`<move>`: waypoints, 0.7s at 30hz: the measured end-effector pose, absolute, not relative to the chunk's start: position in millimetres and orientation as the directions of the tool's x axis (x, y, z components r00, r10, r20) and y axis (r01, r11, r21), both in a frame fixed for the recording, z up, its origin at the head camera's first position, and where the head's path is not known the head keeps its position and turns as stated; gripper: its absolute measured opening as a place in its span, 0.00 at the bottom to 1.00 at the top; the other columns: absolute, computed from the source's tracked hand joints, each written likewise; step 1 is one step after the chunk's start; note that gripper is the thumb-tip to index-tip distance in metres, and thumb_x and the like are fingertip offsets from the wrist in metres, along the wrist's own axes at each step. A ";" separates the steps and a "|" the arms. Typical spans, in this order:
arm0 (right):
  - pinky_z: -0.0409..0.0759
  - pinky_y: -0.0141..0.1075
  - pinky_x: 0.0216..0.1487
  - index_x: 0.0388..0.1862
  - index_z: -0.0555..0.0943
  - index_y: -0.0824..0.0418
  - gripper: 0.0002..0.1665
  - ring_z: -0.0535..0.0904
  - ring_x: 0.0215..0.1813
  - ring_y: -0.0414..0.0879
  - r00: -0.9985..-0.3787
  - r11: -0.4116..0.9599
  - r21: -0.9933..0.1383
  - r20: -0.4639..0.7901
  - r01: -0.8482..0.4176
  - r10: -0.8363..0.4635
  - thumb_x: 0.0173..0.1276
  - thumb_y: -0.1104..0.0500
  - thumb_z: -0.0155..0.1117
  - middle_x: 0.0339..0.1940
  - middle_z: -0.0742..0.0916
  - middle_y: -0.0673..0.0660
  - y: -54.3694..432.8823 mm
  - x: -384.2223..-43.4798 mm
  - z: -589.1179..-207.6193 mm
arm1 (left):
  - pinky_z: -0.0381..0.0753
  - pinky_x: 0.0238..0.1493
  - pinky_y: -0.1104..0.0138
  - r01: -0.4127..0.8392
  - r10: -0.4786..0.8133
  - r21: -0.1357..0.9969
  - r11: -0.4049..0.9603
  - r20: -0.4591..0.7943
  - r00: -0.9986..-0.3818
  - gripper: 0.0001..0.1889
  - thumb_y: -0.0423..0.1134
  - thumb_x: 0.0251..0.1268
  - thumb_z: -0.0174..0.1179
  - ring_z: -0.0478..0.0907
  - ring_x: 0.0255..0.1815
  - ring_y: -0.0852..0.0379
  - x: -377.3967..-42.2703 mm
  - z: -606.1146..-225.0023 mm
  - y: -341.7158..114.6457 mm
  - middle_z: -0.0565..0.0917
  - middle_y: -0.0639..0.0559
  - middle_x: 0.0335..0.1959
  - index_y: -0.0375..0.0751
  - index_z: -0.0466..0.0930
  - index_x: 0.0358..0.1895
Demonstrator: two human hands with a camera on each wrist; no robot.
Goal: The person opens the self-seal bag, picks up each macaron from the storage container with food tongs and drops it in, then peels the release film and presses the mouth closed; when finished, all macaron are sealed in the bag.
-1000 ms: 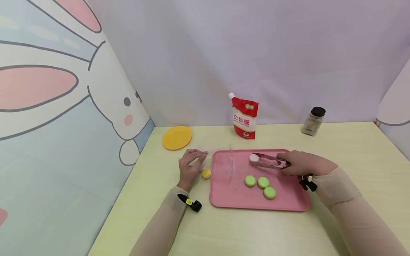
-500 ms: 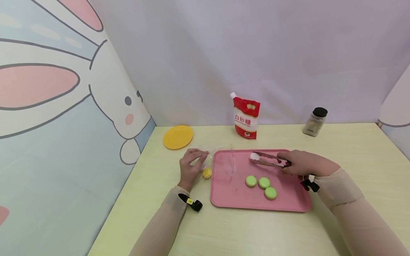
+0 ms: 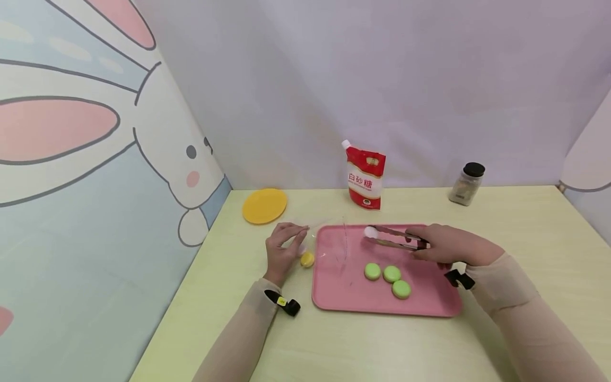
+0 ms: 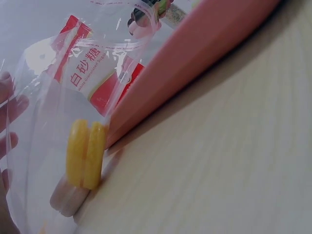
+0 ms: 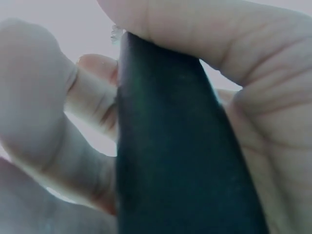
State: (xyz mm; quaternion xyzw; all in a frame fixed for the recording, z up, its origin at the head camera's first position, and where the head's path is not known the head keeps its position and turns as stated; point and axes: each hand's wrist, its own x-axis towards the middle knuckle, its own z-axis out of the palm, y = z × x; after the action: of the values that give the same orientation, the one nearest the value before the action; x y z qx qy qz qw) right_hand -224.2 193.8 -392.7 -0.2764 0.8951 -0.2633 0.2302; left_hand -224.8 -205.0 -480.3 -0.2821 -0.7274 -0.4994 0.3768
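Note:
My left hand (image 3: 282,252) pinches the edge of a clear plastic bag (image 4: 36,146) at the tray's left side. Inside the bag a yellow macaron (image 4: 85,153) leans against a dull pinkish one (image 4: 68,197). My right hand (image 3: 451,244) grips a pair of tongs (image 3: 396,244), whose tips hold a pale, whitish macaron (image 3: 370,232) over the pink tray (image 3: 348,297). In the right wrist view, the dark handle (image 5: 175,136) of the tongs lies between thumb and fingers. Three green macarons (image 3: 392,274) lie on the tray in front of the tongs.
Behind the tray stands a red and white sugar pouch (image 3: 365,179). A yellow plate (image 3: 264,206) lies at the back left. At the back right is a black-lidded jar (image 3: 467,184). A rabbit-printed wall (image 3: 157,159) bounds the left side.
The tongs with the pale macaron have shifted a little left, toward the bag. My left hand still pinches the bag in the same place.

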 end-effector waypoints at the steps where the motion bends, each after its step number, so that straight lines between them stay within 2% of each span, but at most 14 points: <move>1: 0.79 0.39 0.18 0.49 0.73 0.54 0.14 0.77 0.14 0.43 -0.740 0.704 -0.602 -0.261 -0.378 -0.620 0.70 0.53 0.67 0.29 0.80 0.51 193.4 -223.9 -391.9 | 0.77 0.49 0.64 0.788 0.034 0.513 0.342 0.831 -0.556 0.09 0.21 0.56 0.69 0.80 0.40 0.44 -226.1 -482.1 -205.3 0.90 0.43 0.35 0.31 0.89 0.40; 5: 0.78 0.38 0.17 0.51 0.74 0.54 0.15 0.76 0.14 0.43 -0.719 0.666 -0.630 -0.236 -0.399 -0.654 0.70 0.55 0.67 0.32 0.80 0.51 187.6 -221.1 -387.3 | 0.77 0.49 0.63 0.793 0.035 0.514 0.326 0.832 -0.554 0.09 0.20 0.56 0.69 0.80 0.40 0.42 -223.3 -475.2 -201.7 0.89 0.40 0.35 0.28 0.88 0.40; 9: 0.78 0.39 0.19 0.50 0.74 0.53 0.13 0.76 0.15 0.43 -0.692 0.640 -0.648 -0.233 -0.413 -0.683 0.71 0.57 0.67 0.33 0.81 0.51 169.2 -217.6 -382.7 | 0.77 0.48 0.63 0.791 0.038 0.522 0.320 0.827 -0.561 0.09 0.19 0.55 0.68 0.80 0.39 0.42 -218.2 -466.6 -201.4 0.89 0.39 0.34 0.26 0.88 0.39; 16: 0.79 0.39 0.25 0.47 0.75 0.50 0.13 0.78 0.19 0.44 -0.678 0.702 -0.545 -0.296 -0.458 -0.673 0.69 0.52 0.68 0.30 0.81 0.50 111.9 -226.7 -371.4 | 0.77 0.49 0.62 0.800 0.031 0.505 0.325 0.839 -0.543 0.09 0.20 0.54 0.69 0.81 0.39 0.41 -229.3 -483.2 -211.3 0.90 0.41 0.35 0.29 0.89 0.40; 21: 0.79 0.39 0.28 0.50 0.76 0.53 0.17 0.79 0.21 0.45 -0.676 0.722 -0.497 -0.314 -0.482 -0.667 0.68 0.50 0.69 0.32 0.82 0.52 73.4 -239.5 -369.7 | 0.76 0.52 0.62 0.784 0.026 0.538 0.310 0.819 -0.573 0.10 0.23 0.58 0.70 0.81 0.43 0.45 -233.7 -494.9 -210.1 0.90 0.45 0.38 0.34 0.90 0.42</move>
State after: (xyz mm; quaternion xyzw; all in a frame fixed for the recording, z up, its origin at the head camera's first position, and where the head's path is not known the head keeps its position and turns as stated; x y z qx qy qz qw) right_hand -239.5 73.4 -369.7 -0.3207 0.8954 -0.1904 0.2434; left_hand -233.7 -210.1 -494.9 -0.2807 -0.7210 -0.5162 0.3673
